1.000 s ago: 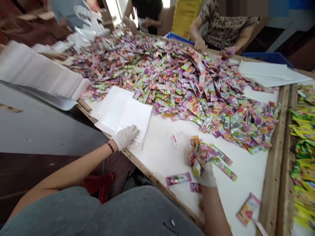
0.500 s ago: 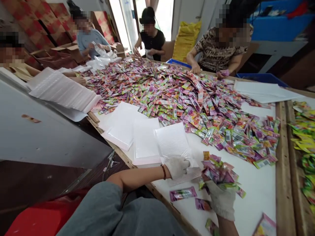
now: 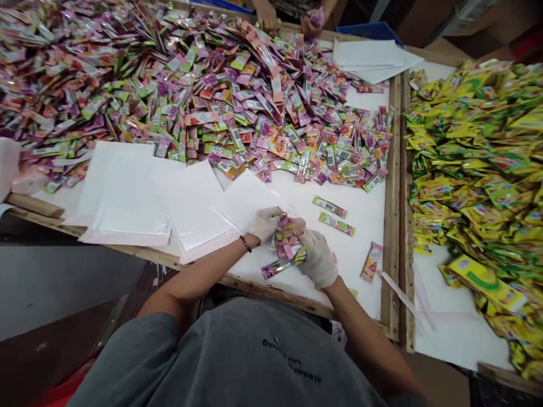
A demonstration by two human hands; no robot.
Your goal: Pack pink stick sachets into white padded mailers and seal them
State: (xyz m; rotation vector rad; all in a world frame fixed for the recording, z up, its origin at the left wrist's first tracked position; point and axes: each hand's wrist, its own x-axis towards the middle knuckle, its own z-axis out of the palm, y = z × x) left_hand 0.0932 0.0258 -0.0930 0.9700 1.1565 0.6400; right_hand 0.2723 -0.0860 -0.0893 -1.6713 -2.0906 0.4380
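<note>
My left hand [image 3: 263, 224], in a white glove, is closed at the near edge of a white padded envelope [image 3: 250, 195] lying on the table. Against its fingertips sits a bunch of pink, purple and green sachets [image 3: 287, 236]. My right hand [image 3: 318, 257], also gloved, has its fingers wrapped round that bunch from the right. How far the sachets reach into the envelope is hidden by the fingers. One purple sachet [image 3: 275, 268] lies below the bunch. Two green-ended sachets [image 3: 336, 224] and a pink one [image 3: 371, 262] lie loose to the right.
A large heap of sachets [image 3: 203, 118] covers the far side. More padded envelopes [image 3: 131, 198] overlap on the left. A wooden divider [image 3: 396, 209] separates yellow packets [image 3: 479, 186] on the right. Across the table show a co-worker's hands [image 3: 266, 16] and white envelopes [image 3: 373, 59].
My view has swung down and right. My right hand has brought the bunch of sachets left to the envelope by my left hand. Several sachets now lie loose on the right.
</note>
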